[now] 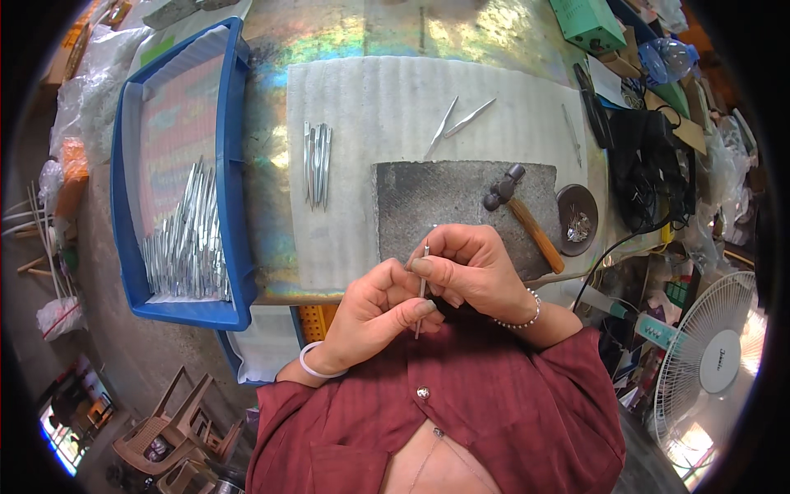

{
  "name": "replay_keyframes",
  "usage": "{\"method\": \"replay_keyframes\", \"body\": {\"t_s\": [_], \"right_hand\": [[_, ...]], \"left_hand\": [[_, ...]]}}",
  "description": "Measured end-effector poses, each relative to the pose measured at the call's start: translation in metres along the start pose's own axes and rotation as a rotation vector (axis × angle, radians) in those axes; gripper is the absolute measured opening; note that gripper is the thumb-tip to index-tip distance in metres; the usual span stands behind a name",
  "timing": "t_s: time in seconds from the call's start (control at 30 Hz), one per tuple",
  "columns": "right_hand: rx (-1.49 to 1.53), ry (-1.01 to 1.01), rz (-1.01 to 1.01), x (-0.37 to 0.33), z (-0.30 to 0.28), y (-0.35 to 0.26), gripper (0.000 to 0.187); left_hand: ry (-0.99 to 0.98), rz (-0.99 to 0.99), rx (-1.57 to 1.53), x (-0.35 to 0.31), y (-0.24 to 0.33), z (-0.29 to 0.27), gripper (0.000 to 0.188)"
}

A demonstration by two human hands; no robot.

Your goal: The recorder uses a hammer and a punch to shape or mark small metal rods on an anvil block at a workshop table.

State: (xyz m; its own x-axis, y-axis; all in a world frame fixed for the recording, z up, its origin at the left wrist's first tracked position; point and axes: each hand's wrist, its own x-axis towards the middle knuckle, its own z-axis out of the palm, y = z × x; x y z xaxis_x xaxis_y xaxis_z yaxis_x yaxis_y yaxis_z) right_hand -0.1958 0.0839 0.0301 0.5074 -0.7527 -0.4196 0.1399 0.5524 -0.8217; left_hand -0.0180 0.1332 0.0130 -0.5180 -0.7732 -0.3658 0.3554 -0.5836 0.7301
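Observation:
In front of my chest, both hands pinch one slim silvery metal rod, which stands nearly upright with a narrow tip at its top. My left hand closes its thumb and fingers around the lower part. Higher up, my right hand grips it between thumb and forefinger. Just beyond my hands lies a dark grey slab, its near edge partly hidden by them. A ball-peen hammer with a wooden handle rests on the slab's right side. Right of that, a small round dish holds tiny metal pieces.
A white foam sheet covers the table, bearing a bundle of slim metal pieces and two more metal pieces. The blue tray at left holds many such pieces. A green box, black cables and a fan stand right.

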Motion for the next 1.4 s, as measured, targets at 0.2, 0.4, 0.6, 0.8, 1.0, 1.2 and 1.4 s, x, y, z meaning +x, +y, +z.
{"method": "replay_keyframes", "body": {"t_s": [0.2,0.4,0.6,0.8,1.0,1.2,1.4], "right_hand": [[0.021,0.001,0.045,0.004,-0.003,-0.002,0.007],[0.072,-0.009,0.065,0.006,-0.004,-0.007,0.007],[0.080,-0.015,0.032,0.005,-0.003,-0.005,0.007],[0.094,-0.043,0.016,0.001,-0.001,-0.007,0.008],[0.172,-0.014,-0.081,-0.003,-0.002,-0.003,0.008],[-0.094,-0.149,-0.191,-0.013,0.006,0.000,0.032],[-0.509,0.344,-0.511,-0.034,-0.040,-0.005,0.031]], "left_hand": [[-0.049,0.001,-0.054,0.006,0.001,-0.004,0.013],[-0.057,-0.021,-0.065,0.008,0.002,-0.006,0.012],[-0.057,0.016,-0.081,0.007,0.003,-0.005,0.011],[-0.054,0.018,-0.072,0.002,0.007,-0.001,0.011],[0.120,0.138,-0.232,-0.007,0.004,-0.001,0.017],[0.139,0.464,-0.415,-0.008,0.023,-0.014,0.018],[0.812,0.588,0.664,0.018,0.073,-0.041,0.010]]}}
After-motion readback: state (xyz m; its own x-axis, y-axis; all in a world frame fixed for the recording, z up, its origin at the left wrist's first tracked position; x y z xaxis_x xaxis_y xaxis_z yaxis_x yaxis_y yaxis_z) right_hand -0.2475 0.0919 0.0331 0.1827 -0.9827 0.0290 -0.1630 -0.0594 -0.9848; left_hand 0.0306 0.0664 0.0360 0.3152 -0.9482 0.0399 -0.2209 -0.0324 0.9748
